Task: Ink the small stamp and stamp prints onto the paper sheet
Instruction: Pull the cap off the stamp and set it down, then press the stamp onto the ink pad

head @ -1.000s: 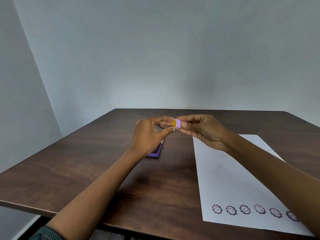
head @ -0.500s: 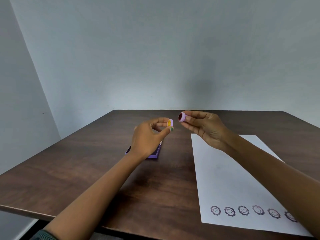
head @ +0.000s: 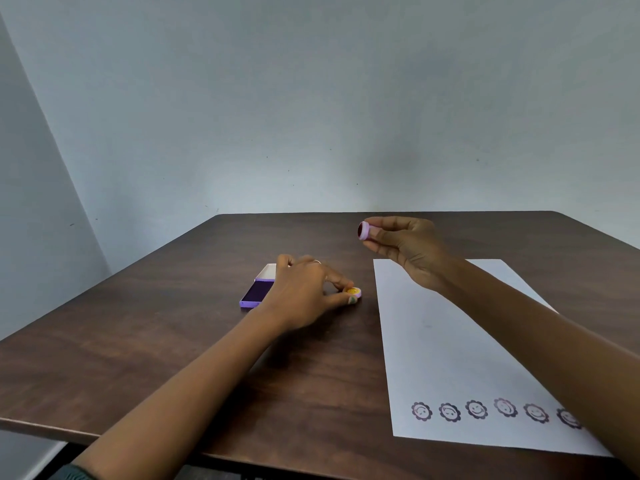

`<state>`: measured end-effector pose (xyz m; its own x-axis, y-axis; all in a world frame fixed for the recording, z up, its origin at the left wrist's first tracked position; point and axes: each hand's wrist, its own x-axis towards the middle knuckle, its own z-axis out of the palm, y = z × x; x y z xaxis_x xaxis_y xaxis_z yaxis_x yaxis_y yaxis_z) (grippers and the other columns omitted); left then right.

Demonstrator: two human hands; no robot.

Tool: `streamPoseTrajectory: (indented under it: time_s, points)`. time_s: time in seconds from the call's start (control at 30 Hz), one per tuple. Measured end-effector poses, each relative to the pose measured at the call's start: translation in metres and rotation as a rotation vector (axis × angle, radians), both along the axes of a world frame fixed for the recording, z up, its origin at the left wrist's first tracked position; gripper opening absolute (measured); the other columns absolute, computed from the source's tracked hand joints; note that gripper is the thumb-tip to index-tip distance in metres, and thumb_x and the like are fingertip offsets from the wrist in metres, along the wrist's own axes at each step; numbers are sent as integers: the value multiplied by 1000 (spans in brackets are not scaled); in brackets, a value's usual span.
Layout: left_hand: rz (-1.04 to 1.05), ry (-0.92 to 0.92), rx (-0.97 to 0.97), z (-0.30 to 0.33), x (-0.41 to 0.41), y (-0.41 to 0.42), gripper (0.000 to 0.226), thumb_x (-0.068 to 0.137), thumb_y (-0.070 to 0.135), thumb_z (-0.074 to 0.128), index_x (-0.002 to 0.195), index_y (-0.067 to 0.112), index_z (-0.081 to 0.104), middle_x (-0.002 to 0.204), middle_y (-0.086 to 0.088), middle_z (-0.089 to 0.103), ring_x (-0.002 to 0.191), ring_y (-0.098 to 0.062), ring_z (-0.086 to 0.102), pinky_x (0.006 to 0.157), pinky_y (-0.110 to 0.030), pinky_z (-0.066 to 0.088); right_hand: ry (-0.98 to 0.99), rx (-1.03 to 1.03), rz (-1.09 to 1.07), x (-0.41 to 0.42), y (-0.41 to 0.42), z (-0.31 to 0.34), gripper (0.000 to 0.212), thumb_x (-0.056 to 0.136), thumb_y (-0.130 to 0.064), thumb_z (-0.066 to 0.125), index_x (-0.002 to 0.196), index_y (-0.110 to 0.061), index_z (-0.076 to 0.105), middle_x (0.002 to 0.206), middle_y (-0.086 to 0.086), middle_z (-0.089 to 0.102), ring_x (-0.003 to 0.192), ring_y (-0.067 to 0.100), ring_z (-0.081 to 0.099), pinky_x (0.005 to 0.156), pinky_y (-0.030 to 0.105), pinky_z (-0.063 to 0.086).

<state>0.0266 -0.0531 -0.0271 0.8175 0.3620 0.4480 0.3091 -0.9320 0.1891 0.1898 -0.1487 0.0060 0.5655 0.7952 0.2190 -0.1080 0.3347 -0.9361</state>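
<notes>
My right hand point(head: 407, 249) holds the small pink stamp point(head: 363, 231) up in the air above the table, its dark inked face turned left. My left hand point(head: 304, 292) is low at the table, its fingertips pinching the stamp's pink cap point(head: 353, 292) with a yellow smiley top, which is at the tabletop. The open purple ink pad point(head: 256, 293) lies just left of that hand, partly hidden by it. The white paper sheet point(head: 446, 348) lies at the right, with a row of several flower-face prints point(head: 476, 409) near its front edge.
The dark wooden table point(head: 173, 341) has its front edge close to me and its far edge against a pale wall. My right forearm crosses over the sheet's right side and hides the last print.
The cap came off the stamp. My left hand carried the cap down to the table beside the ink pad. My right hand moved right and up a little with the bare stamp.
</notes>
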Motion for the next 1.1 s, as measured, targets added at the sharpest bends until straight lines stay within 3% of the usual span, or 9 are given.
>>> streamPoseTrajectory:
  time_s: [0.2, 0.4, 0.53, 0.6, 0.7, 0.77, 0.87, 1.0, 1.1]
  points:
    - [-4, 29, 5, -2, 2, 4, 37, 81, 63, 52, 107, 41, 68, 115, 18, 66, 114, -8, 47, 78, -28, 10, -18, -28, -14, 0, 0, 0, 30, 81, 10, 61, 111, 11, 60, 96, 17, 66, 85, 23, 66, 77, 24, 58]
    - [72, 24, -14, 9, -2, 13, 46, 79, 64, 52, 118, 42, 60, 126, 14, 60, 121, -7, 44, 85, -33, 18, 1, -35, 8, -1, 0, 1, 28, 83, 8, 60, 111, 10, 60, 90, 12, 67, 82, 21, 66, 76, 24, 58]
    - [66, -35, -266, 30, -25, 32, 46, 76, 62, 60, 118, 43, 59, 129, 13, 56, 109, -7, 54, 96, -37, 33, 12, -73, 92, -1, -1, 2, 16, 86, 2, 58, 98, -3, 67, 90, 8, 69, 79, 16, 67, 69, 20, 60]
    - [58, -36, -427, 35, -42, 44, 53, 76, 58, 63, 126, 39, 55, 133, 13, 52, 112, -7, 52, 94, -30, 36, 16, -96, 138, 0, -1, 0, 17, 87, 1, 58, 92, -11, 69, 90, 5, 70, 73, 11, 70, 64, 18, 59]
    - [94, 55, -509, 39, -74, 71, 64, 76, 52, 65, 135, 37, 44, 135, 13, 50, 119, -6, 47, 93, -25, 34, -9, -107, 176, 0, 0, -1, 19, 87, 0, 57, 92, -14, 69, 90, 4, 71, 69, 7, 72, 61, 17, 57]
    - [96, 87, -607, 36, -98, 88, 75, 72, 54, 71, 138, 35, 41, 139, 13, 47, 124, -7, 44, 96, -25, 34, -65, -124, 183, -2, 1, -1, 18, 87, -1, 57, 96, -12, 69, 91, 4, 71, 70, 6, 72, 61, 16, 57]
    - [95, 98, -742, 23, -129, 105, 95, 47, 67, 74, 133, 38, 45, 142, 15, 43, 129, -5, 39, 105, -25, 29, -232, -185, 176, -10, 4, -3, 22, 87, -4, 59, 107, -4, 67, 92, 6, 71, 73, 8, 68, 64, 14, 56]
    - [110, 185, -683, 13, -133, 112, 71, 53, 61, 74, 120, 53, 52, 143, 19, 39, 130, -2, 32, 104, -25, 24, -570, -262, 160, -32, 12, 5, 22, 83, -6, 65, 105, -8, 69, 103, 16, 71, 82, 14, 64, 63, 14, 54]
    - [72, 220, -651, 11, -124, 110, 68, 52, 62, 78, 115, 53, 56, 142, 24, 36, 128, 2, 31, 104, -23, 21, -784, -286, 175, -55, 25, 17, 20, 79, -5, 70, 97, -13, 71, 100, 16, 73, 82, 12, 63, 66, 12, 50]
